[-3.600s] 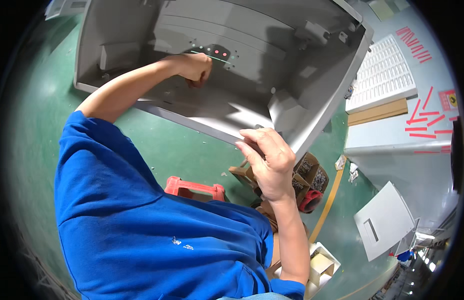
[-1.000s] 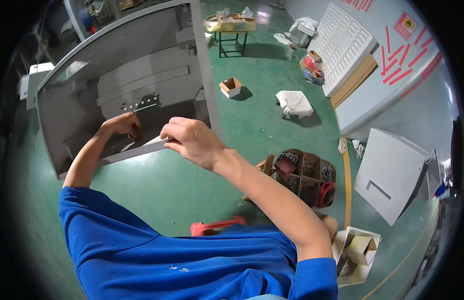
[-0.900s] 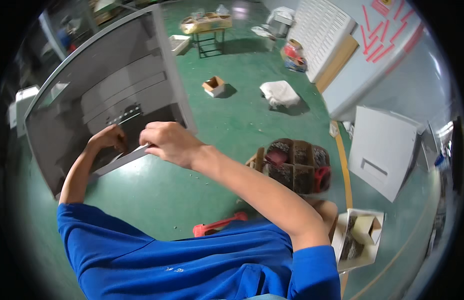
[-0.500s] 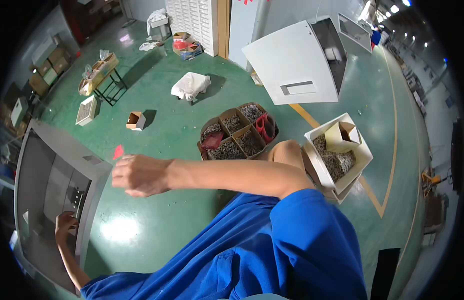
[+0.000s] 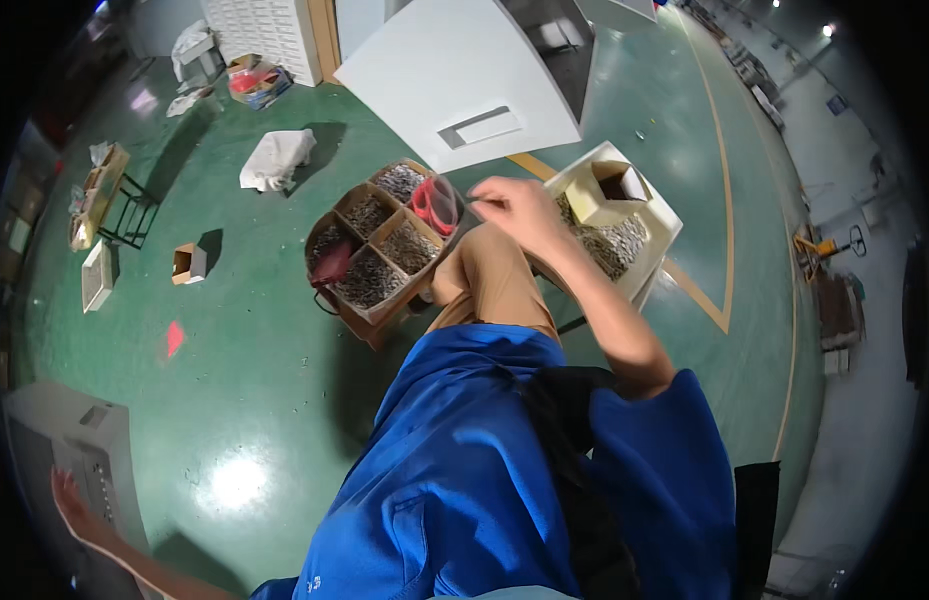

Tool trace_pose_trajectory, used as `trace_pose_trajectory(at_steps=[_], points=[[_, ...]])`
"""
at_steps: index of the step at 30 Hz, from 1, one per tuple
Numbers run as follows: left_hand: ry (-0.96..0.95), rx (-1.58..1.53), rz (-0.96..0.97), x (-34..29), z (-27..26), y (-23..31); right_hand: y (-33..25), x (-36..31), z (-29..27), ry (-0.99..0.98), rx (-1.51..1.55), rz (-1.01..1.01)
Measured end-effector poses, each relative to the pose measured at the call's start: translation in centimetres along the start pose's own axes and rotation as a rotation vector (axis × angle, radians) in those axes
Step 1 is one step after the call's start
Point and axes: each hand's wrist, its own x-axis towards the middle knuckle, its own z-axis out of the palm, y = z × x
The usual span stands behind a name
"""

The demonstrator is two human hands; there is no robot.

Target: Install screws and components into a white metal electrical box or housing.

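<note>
My right hand (image 5: 516,212) is above the gap between a divided cardboard box and a white bin. Its fingers are curled together, and whatever they may hold is too small to make out. Small metal fasteners fill the compartments of the divided box (image 5: 356,306), where a red roll (image 5: 436,206) and a dark red packet (image 5: 332,264) also lie. More metal pieces lie in the white bin (image 5: 666,222), with a small open carton (image 5: 596,208) on top. Far to the left, my left hand (image 5: 76,508) is beside a grey metal cabinet (image 5: 99,435), fingers apart.
A large white metal cabinet (image 5: 424,85) lies beyond the boxes. A cloth-covered stool (image 5: 277,158), a small cardboard box (image 5: 189,264) and a white tray (image 5: 97,277) stand on the green floor. A low table (image 5: 132,215) bears bins. A yellow pallet jack (image 5: 816,248) is at right.
My right hand has swung from the left side over to the boxes at right. The view has turned right. My left hand has come out of the grey cabinet's opening toward its side.
</note>
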Motion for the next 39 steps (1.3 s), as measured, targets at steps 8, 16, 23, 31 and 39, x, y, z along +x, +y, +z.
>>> trace_pose_trajectory(at_steps=[8, 16, 23, 31, 39], points=[[-0.378, 0.064, 0.141, -3.9, 29.0, 21.2, 21.2, -16.3, -15.6, 0.707, 0.220, 0.799], [-0.664, -0.395, 0.228, -10.3, 42.4, 38.1, 22.4, -20.2, -14.6, 0.748, -0.583, 0.599], [-0.872, -0.509, 0.427, -15.5, 44.8, 47.6, 26.3, -15.6, -12.2, -0.013, -0.439, 0.554], [-1.026, -0.487, 0.161, -18.3, 44.2, 44.2, 27.4, -14.4, -9.7, -0.193, -0.615, 0.512], [-1.045, -0.571, 0.111, -19.1, 45.1, 44.9, 24.9, -12.5, -8.9, -0.152, -0.256, 0.487]])
